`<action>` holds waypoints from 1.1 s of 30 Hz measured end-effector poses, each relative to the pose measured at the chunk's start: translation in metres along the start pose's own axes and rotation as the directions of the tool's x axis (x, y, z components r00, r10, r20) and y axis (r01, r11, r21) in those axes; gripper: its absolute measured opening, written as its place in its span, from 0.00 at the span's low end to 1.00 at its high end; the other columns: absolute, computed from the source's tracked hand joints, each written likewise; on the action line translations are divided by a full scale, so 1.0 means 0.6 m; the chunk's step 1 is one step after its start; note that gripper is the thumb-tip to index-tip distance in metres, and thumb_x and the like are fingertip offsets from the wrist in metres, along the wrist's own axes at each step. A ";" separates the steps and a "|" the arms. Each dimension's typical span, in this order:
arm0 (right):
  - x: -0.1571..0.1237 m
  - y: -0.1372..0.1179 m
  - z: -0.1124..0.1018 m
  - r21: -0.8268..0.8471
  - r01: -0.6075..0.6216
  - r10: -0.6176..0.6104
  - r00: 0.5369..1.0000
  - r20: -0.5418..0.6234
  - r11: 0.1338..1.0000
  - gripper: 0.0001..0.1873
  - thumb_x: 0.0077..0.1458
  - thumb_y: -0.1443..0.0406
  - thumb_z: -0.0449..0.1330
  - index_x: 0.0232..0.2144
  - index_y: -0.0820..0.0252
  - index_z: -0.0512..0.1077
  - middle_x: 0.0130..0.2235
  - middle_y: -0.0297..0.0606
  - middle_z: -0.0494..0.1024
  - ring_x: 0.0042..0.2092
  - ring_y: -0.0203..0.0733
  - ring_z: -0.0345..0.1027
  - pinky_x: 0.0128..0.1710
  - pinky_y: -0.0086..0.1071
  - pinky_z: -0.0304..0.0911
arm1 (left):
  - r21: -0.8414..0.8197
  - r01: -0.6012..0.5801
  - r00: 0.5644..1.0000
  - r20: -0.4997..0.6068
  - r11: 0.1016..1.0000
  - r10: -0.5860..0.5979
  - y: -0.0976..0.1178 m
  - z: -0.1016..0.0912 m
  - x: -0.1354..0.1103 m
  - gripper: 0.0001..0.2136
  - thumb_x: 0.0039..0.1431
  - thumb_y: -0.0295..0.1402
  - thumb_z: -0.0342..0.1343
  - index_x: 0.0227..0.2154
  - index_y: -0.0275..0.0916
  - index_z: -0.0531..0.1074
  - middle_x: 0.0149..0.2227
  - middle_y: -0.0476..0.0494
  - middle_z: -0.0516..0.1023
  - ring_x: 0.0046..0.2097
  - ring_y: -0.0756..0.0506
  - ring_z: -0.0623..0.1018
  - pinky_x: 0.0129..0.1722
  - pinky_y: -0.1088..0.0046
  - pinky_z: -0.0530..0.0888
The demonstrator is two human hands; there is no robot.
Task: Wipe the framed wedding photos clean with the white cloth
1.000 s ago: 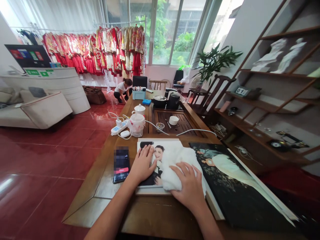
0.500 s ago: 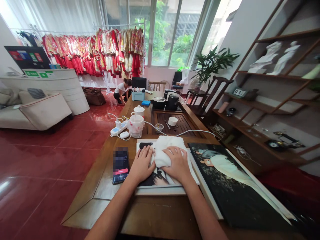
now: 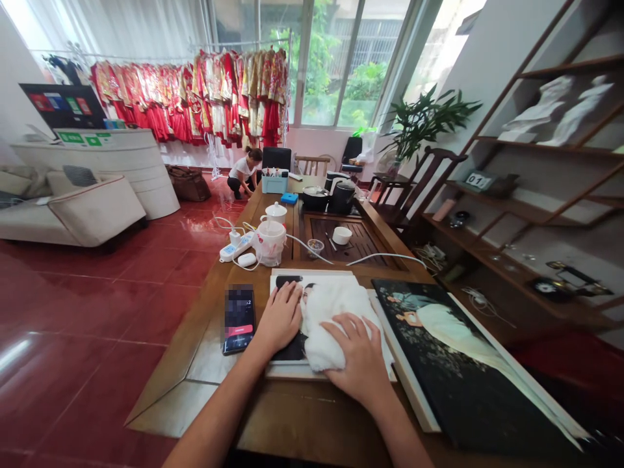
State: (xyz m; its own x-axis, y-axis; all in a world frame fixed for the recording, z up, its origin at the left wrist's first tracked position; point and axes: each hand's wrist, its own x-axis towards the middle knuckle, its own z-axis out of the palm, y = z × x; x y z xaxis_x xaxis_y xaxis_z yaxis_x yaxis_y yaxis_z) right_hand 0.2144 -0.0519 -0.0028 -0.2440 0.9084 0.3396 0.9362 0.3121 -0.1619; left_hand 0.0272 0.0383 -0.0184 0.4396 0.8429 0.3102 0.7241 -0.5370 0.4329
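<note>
A white fluffy cloth [image 3: 324, 305] lies bunched over a photo print [image 3: 287, 351], covering much of its picture. My right hand [image 3: 358, 354] is curved over the near right part of the cloth, fingers gripping it. On the print's left side my left hand [image 3: 283, 315] rests flat, fingers stretched out, at the cloth's edge. A dark oblong item [image 3: 289, 279] lies on the print's top left, just beyond my left fingertips. To the left of the print is a phone [image 3: 238, 320] with a lit screen.
A large framed wedding photo [image 3: 453, 364] lies to the right on the wooden table [image 3: 195, 383]. Farther back are a power strip [image 3: 237, 247], a wrapped cup [image 3: 270, 244], a lidded cup [image 3: 275, 212] and a white cable [image 3: 385, 255]. A person [image 3: 244, 173] crouches beyond.
My right hand has moved the cloth toward me over the print's lower part. My left hand stays at about the same place on the print. The view has shifted slightly.
</note>
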 end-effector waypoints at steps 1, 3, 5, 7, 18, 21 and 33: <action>-0.002 0.000 0.000 0.001 0.001 -0.001 1.000 0.002 1.000 0.31 0.40 0.55 0.63 0.51 0.49 0.69 0.52 0.40 0.71 0.56 0.56 0.56 0.59 0.51 0.38 | -0.028 0.009 1.000 -0.024 1.000 -0.010 -0.001 0.001 0.001 0.21 0.66 0.31 0.40 0.60 0.40 0.58 0.64 0.42 0.59 0.66 0.44 0.55 0.66 0.57 0.51; 0.002 0.001 -0.004 0.007 0.004 -0.004 1.000 0.009 1.000 0.31 0.40 0.55 0.63 0.50 0.49 0.69 0.52 0.40 0.71 0.56 0.56 0.57 0.58 0.51 0.39 | -0.073 0.036 0.996 -0.082 0.997 -0.042 -0.005 0.002 0.001 0.19 0.66 0.29 0.40 0.58 0.39 0.61 0.63 0.41 0.60 0.66 0.44 0.56 0.65 0.57 0.52; 0.015 0.002 -0.009 0.011 0.013 -0.013 1.000 0.025 1.000 0.29 0.41 0.54 0.63 0.49 0.50 0.70 0.51 0.41 0.72 0.55 0.55 0.57 0.58 0.50 0.40 | -0.089 0.067 0.990 -0.120 0.994 -0.077 -0.008 0.004 0.001 0.19 0.65 0.29 0.41 0.57 0.39 0.63 0.62 0.39 0.62 0.65 0.43 0.57 0.65 0.55 0.52; 0.035 0.003 -0.014 0.007 0.022 -0.022 0.999 0.040 1.000 0.28 0.42 0.54 0.62 0.48 0.51 0.70 0.51 0.42 0.72 0.54 0.55 0.58 0.57 0.49 0.41 | -0.081 0.082 0.989 -0.119 0.993 -0.091 -0.011 0.006 0.001 0.19 0.63 0.28 0.43 0.56 0.38 0.63 0.61 0.38 0.62 0.65 0.41 0.58 0.65 0.54 0.51; 0.127 0.004 0.007 -0.002 0.006 -0.006 1.000 -0.008 1.000 0.26 0.42 0.55 0.62 0.46 0.53 0.71 0.50 0.43 0.71 0.53 0.55 0.56 0.55 0.50 0.42 | -0.065 0.106 0.993 -0.041 0.992 -0.109 -0.011 0.008 0.001 0.22 0.61 0.26 0.42 0.59 0.35 0.60 0.62 0.36 0.62 0.65 0.41 0.58 0.65 0.54 0.50; 0.110 0.001 0.008 0.011 0.004 -0.004 1.000 -0.016 1.000 0.27 0.42 0.55 0.62 0.47 0.53 0.70 0.51 0.43 0.71 0.54 0.55 0.56 0.56 0.50 0.41 | -0.055 0.092 0.994 -0.046 0.994 -0.094 -0.010 0.007 0.000 0.22 0.62 0.27 0.42 0.59 0.35 0.60 0.62 0.36 0.61 0.65 0.41 0.57 0.65 0.55 0.50; 0.013 -0.001 -0.006 0.075 0.071 -0.078 0.993 0.093 0.995 0.32 0.39 0.55 0.63 0.50 0.48 0.69 0.53 0.38 0.70 0.57 0.54 0.56 0.59 0.49 0.36 | -0.048 0.079 0.994 -0.070 0.996 -0.082 -0.015 0.014 0.002 0.22 0.61 0.26 0.42 0.58 0.34 0.61 0.62 0.35 0.61 0.65 0.41 0.58 0.65 0.54 0.51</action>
State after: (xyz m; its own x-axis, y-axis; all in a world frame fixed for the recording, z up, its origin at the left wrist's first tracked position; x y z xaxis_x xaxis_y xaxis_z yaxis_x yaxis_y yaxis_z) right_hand 0.2127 -0.0459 0.0035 -0.3388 0.9032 0.2636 0.8947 0.3959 -0.2067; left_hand 0.0257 0.0445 -0.0290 0.3401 0.8797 0.3322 0.7302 -0.4697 0.4962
